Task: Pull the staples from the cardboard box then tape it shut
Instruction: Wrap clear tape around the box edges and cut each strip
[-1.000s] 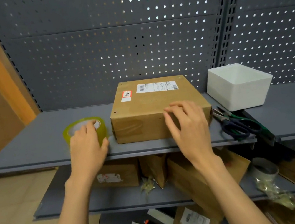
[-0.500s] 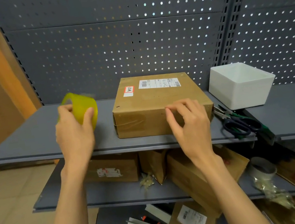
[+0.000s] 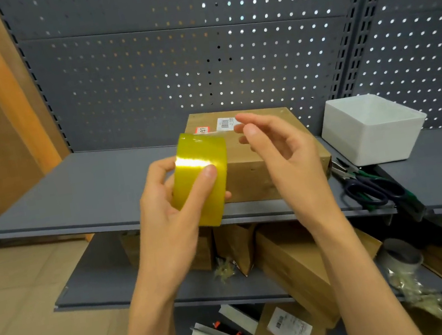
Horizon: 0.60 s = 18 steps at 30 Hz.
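A closed brown cardboard box (image 3: pixel 250 174) with a white label and a red sticker on top sits on the grey upper shelf (image 3: pixel 78 197). My left hand (image 3: pixel 169 217) grips a roll of yellow-green tape (image 3: pixel 201 176), held up on edge in front of the box's left side, thumb across its outer face. My right hand (image 3: pixel 279 154) hovers just right of the roll above the box, fingers loosely bent, holding nothing.
A white open bin (image 3: pixel 371 127) stands right of the box. Pliers (image 3: pixel 343 170) and dark-handled scissors (image 3: pixel 373 191) lie on the shelf near its front edge. Several cardboard boxes (image 3: pixel 295 269), a grey tape roll (image 3: pixel 401 257) and clutter fill the lower shelves.
My left hand lifted the tape roll off the shelf and brought it in front of the box. My right hand left the box's front edge and rose beside the roll.
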### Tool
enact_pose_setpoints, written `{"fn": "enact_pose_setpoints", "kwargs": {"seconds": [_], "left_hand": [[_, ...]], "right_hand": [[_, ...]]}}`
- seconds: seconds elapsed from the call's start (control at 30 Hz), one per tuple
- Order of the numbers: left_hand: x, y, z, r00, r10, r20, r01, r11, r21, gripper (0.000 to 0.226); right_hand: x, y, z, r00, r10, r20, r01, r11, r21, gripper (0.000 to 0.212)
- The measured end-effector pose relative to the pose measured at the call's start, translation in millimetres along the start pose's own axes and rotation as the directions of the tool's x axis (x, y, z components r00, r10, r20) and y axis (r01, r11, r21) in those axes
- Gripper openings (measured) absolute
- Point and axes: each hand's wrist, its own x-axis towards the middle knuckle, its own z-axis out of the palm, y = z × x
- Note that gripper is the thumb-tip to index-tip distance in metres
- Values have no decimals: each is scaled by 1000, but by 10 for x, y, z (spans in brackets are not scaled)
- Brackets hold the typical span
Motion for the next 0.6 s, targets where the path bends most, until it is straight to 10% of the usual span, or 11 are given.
{"fn": "enact_pose_setpoints", "kwargs": {"seconds": [0.6], "left_hand": [[-59,-201,-3,988,-46,150,34,996,84,40]], "right_hand": [[-60,181,1,995,32,92,-33,999,10,8]]}}
